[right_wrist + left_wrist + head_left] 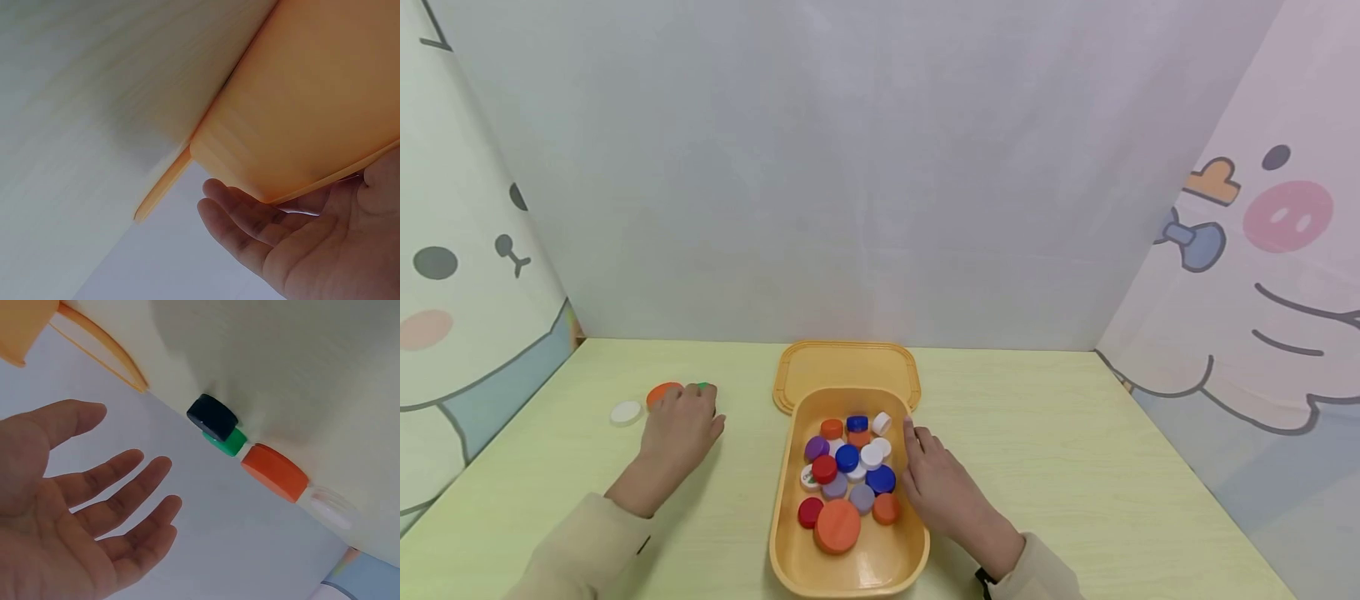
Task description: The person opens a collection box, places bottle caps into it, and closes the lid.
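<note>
My left hand (679,427) hovers over the table at the left, fingers spread and loosely bent, holding nothing. Several bottle caps lie near it: a black cap (212,417) overlapping a green cap (226,441), an orange cap (275,472) and a white cap (626,413). At the centre stands a yellow plastic box (790,550) with many caps inside, among them a large orange cap (837,527), a blue cap (881,479) and a red cap (811,512). My right hand (943,487) holds the box's right rim, its thumb over the edge and its other fingers outside.
Behind the box lies a yellow lid (850,367) flat on the pale wooden table (1075,433). A grey-white curtain (880,192) hangs along the table's back edge, with cartoon-printed cloth (1262,292) at both sides.
</note>
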`<state>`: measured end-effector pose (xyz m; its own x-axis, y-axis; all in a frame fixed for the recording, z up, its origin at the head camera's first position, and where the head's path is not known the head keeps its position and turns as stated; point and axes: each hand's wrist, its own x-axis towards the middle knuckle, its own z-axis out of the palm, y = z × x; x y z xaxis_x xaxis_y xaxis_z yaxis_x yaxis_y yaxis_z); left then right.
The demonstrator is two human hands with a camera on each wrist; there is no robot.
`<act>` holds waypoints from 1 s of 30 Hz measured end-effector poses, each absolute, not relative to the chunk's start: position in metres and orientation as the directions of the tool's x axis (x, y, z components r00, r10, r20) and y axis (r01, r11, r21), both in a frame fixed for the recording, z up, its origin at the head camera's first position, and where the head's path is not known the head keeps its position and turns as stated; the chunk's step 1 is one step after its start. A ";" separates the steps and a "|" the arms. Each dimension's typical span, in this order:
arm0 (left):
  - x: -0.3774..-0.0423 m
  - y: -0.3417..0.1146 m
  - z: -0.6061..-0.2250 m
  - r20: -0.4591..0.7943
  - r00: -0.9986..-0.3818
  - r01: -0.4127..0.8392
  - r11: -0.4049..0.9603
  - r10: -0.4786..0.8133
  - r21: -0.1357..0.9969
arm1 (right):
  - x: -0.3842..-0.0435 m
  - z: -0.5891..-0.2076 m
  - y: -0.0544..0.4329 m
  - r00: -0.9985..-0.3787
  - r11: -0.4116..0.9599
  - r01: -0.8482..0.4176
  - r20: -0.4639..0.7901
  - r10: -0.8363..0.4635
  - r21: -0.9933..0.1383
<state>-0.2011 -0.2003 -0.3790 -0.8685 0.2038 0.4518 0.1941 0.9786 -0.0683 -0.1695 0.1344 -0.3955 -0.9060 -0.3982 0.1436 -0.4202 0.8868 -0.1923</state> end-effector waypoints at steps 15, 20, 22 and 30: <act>-0.217 -0.217 -0.390 0.229 -0.972 0.068 0.996 0.055 0.050 | -0.169 -0.395 0.135 -0.908 0.886 -0.418 0.125 -0.400 -0.201; -0.221 -0.220 -0.392 0.198 -0.980 0.047 0.996 0.031 0.076 | -0.169 -0.395 0.134 -0.911 0.889 -0.411 0.121 -0.394 -0.202; -0.222 -0.221 -0.393 0.191 -0.981 0.042 0.996 0.026 0.081 | -0.169 -0.395 0.134 -0.911 0.890 -0.411 0.121 -0.394 -0.199; -0.227 -0.222 -0.398 0.177 -0.984 0.036 0.996 0.022 0.078 | -0.170 -0.396 0.134 -0.913 0.892 -0.407 0.120 -0.390 -0.198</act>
<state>-0.2268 -0.2221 -0.3979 -0.9840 0.0218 0.1768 0.0361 0.9963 0.0780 -0.1702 0.1341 -0.3957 -0.9128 -0.3904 0.1197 -0.4072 0.8917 -0.1976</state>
